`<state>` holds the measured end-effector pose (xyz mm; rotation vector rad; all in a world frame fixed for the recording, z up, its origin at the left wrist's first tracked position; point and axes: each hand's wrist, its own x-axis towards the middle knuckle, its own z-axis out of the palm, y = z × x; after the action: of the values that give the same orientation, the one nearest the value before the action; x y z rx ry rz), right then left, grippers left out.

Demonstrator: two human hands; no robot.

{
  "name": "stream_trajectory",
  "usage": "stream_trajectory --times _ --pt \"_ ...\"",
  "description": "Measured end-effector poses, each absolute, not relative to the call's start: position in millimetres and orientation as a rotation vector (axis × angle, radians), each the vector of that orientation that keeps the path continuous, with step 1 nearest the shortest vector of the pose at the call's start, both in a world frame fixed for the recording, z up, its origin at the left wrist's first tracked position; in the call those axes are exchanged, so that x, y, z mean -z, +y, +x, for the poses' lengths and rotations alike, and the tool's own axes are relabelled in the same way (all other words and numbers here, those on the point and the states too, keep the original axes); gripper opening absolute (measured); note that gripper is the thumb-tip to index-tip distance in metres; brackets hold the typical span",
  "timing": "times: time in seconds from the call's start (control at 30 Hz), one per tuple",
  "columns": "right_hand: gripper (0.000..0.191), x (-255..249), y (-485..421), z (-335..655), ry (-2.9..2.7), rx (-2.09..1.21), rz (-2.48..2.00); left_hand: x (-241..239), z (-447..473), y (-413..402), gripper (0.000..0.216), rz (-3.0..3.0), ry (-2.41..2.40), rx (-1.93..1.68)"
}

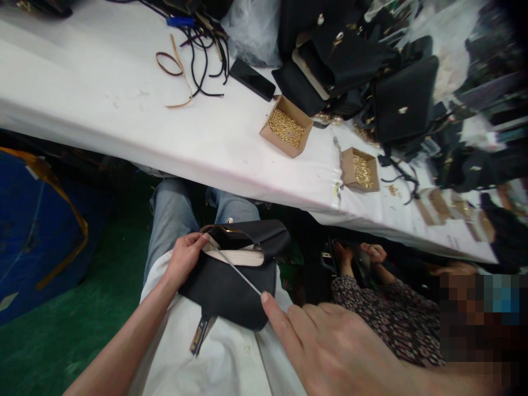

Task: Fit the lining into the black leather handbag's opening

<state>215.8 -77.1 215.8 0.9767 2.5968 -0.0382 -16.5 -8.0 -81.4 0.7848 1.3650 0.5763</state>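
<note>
A black handbag [231,291] lies in my lap with its flap folded toward me and its mouth gaping. Its pale lining edge [243,257] shows, and a metal clasp [198,334] hangs at the end of the flap's tab. My left hand [187,258] pinches the bag at the left corner of the opening. In my right hand [325,335] is a screwdriver [239,269]; its long thin shaft reaches across the bag to that same corner, near my left fingertips. The screwdriver's handle is hidden inside my fist, and the tip is hard to make out.
On the white-covered table [103,104] stand a box of gold fasteners [284,129] and a second such box [361,169]. A phone [252,80], cords [202,66] and black bags [406,99] lie behind. At right, a co-worker's hands [373,253] are busy.
</note>
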Motion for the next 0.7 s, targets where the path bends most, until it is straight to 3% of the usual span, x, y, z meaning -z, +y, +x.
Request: stream_trajectory --times 0.7 --pt "0.056 -214.4 -71.0 221.4 2.643 0.098 0.9 85.8 -15.5 -10.7 0.048 0.769 1.388 -0.582"
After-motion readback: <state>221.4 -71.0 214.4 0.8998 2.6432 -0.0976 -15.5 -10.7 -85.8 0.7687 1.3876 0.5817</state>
